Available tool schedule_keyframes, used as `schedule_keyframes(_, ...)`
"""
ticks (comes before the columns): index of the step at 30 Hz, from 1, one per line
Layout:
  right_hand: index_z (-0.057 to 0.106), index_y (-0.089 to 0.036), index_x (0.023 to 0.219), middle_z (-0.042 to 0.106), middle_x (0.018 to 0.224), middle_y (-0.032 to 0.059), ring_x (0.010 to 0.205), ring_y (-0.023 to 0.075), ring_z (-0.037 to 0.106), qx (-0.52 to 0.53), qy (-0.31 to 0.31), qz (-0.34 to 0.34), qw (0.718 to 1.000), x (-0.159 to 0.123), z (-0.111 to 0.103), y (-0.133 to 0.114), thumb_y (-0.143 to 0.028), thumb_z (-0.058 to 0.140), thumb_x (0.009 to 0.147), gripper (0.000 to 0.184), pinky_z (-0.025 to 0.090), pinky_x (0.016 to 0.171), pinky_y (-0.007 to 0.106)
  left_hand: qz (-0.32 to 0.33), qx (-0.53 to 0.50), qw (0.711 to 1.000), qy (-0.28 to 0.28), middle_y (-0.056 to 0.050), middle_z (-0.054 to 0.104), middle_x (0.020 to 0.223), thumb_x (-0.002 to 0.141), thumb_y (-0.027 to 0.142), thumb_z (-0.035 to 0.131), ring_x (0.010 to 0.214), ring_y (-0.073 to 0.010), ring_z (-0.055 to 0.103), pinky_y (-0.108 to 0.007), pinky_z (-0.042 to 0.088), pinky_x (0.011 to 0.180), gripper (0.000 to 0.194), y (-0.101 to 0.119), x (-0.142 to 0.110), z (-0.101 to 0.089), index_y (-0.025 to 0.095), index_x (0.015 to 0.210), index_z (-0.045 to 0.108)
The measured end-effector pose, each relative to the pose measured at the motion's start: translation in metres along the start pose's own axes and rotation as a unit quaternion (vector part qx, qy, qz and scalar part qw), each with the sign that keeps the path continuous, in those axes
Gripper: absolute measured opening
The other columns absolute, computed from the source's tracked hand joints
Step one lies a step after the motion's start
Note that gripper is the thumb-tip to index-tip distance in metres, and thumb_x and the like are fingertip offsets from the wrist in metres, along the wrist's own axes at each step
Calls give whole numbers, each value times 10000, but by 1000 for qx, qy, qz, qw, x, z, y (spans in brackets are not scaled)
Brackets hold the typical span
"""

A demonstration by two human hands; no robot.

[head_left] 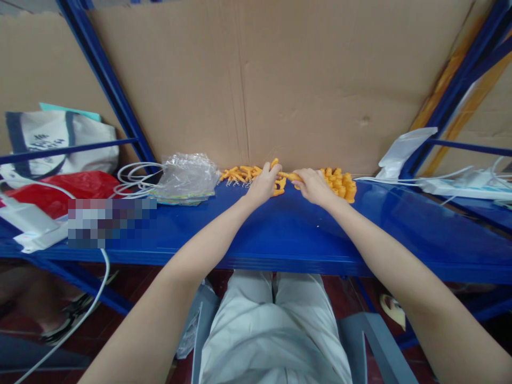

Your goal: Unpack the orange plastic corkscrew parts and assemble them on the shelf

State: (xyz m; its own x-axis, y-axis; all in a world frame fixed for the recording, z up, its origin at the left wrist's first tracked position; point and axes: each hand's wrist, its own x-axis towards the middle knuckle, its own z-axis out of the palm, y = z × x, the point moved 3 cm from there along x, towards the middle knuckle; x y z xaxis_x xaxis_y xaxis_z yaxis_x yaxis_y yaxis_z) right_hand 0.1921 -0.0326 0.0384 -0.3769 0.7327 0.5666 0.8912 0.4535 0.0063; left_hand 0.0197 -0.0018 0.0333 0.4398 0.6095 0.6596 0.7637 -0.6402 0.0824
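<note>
Both arms reach to the back of the blue shelf table. My left hand [263, 184] is closed on a small orange plastic piece [274, 162] that sticks up past its fingers. My right hand [314, 185] is closed on another orange plastic piece [291, 176], whose end reaches toward the left fingers; whether the two pieces join I cannot tell. Under the hands lies a loose orange part [279, 186]. Left of them is a pile of orange pieces [240, 173] with small metal chains. To the right stand several orange pieces [340, 184] in close rows.
Clear plastic bags [188, 176] lie left of the pile. Farther left are white cables [138, 178], a red bag [86, 186], a cloth tote [80, 138] and a white power strip [40, 234]. Cardboard [280, 80] walls the back; a white pouch [406, 152] leans at the right post.
</note>
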Motion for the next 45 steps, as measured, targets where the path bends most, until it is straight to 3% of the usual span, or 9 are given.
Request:
schedule_keyframes(6,598,-101,1306,690,1130,200,1075,327,545,-95,9,-25,995,-2,-3,-7,-275,304,1036,436,293,914,418,-7,-55,998,-13,-95,617,1078,916,80,445,1053,-229,604,-412,497,951,332,-9,9,13,207,1203,555)
schedule_keyframes(12,594,-91,1306,695,1106,208,1050,329,545,-126,-8,-46,991,-2,1,-9,-267,297,1035,440,271,912,429,-51,-123,989,-57,-20,665,959,902,89,461,948,-154,628,-300,501,885,192,-10,10,16,206,1026,550)
schedule_keyframes(15,610,-89,1267,702,1089,214,1046,329,562,-119,-11,-52,991,-2,3,-10,-279,298,1030,436,284,916,430,-53,-116,989,-68,-23,665,977,904,88,462,934,-149,630,-291,502,885,193,-10,7,14,203,1032,550)
schedule_keyframes(19,641,-124,1195,710,1135,187,1035,306,613,-45,-17,-30,998,-2,6,-5,-314,429,987,352,352,905,404,1,-31,999,-35,-108,626,1104,921,70,418,987,-198,628,-333,501,888,300,-4,0,4,163,1164,567)
schedule_keyframes(23,687,-171,1034,742,969,99,842,248,660,49,-46,38,997,-1,9,2,-365,522,936,273,423,747,323,71,44,996,-38,-137,581,1189,946,94,380,978,-231,630,-340,510,823,391,8,-4,-4,192,1293,531)
schedule_keyframes(26,697,-188,958,747,918,94,814,253,679,22,-58,77,995,-1,6,3,-368,526,942,249,433,722,318,85,61,994,-44,-137,571,1209,954,107,377,984,-237,625,-345,512,828,398,17,-5,-7,202,1319,506)
schedule_keyframes(31,698,-175,1083,752,1041,164,981,327,703,-43,-71,98,992,2,1,-2,-299,490,969,267,455,798,358,50,60,995,-60,-145,558,1223,984,147,384,995,-245,632,-345,508,825,349,20,-3,-7,201,1306,509)
schedule_keyframes(36,694,-164,1135,755,1045,169,996,335,704,-60,-80,98,990,1,1,-2,-290,490,964,294,456,792,361,50,55,995,-63,-136,566,1205,976,142,401,993,-241,631,-330,510,800,343,20,-3,-5,209,1293,513)
schedule_keyframes(45,760,-197,938,779,955,116,866,299,710,-12,-78,92,993,-3,-11,-6,-321,529,912,263,446,701,335,137,98,985,-43,-146,578,1204,959,124,386,954,-239,625,-370,500,862,418,22,-4,-13,209,1353,496)
